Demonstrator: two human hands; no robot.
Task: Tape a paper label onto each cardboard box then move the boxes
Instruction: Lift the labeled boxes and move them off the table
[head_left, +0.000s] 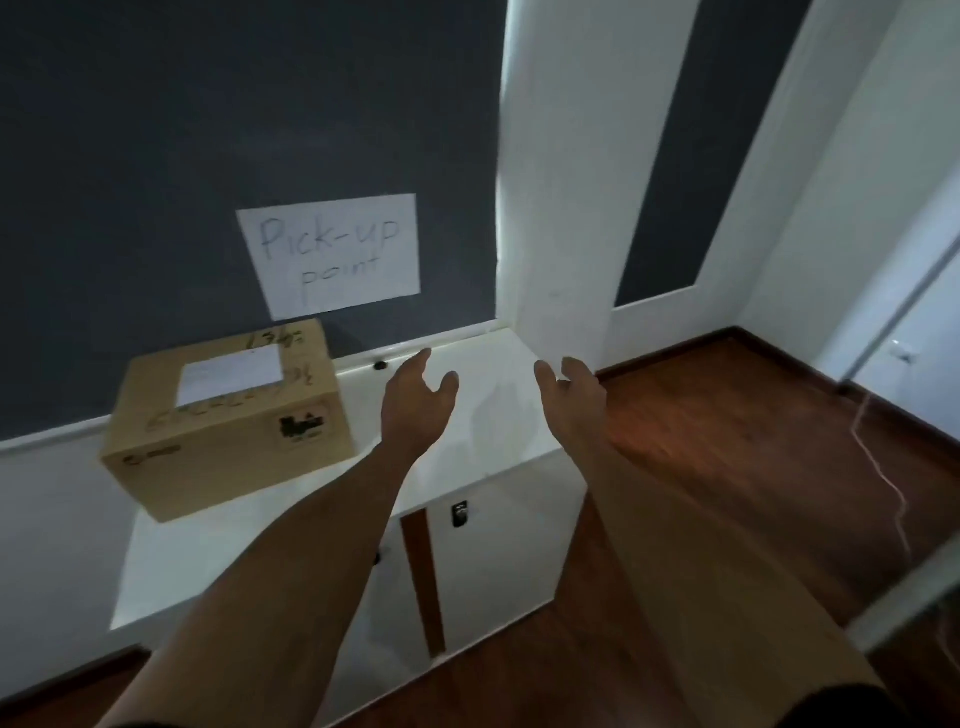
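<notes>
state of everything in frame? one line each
box: closed, upright on cabinet, label on top
label: flat on box top
sign: on wall, reads "Pick-up point"
cabinet: doors shut
left hand: open, empty
right hand: open, empty

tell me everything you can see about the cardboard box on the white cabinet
The cardboard box is plain brown and closed, sitting flat on the left part of the white cabinet top, close to the dark wall. A white paper label lies on its lid, with handwritten scribbles around it. A printed sticker and a small logo mark its front side. Neither hand touches it.
</notes>
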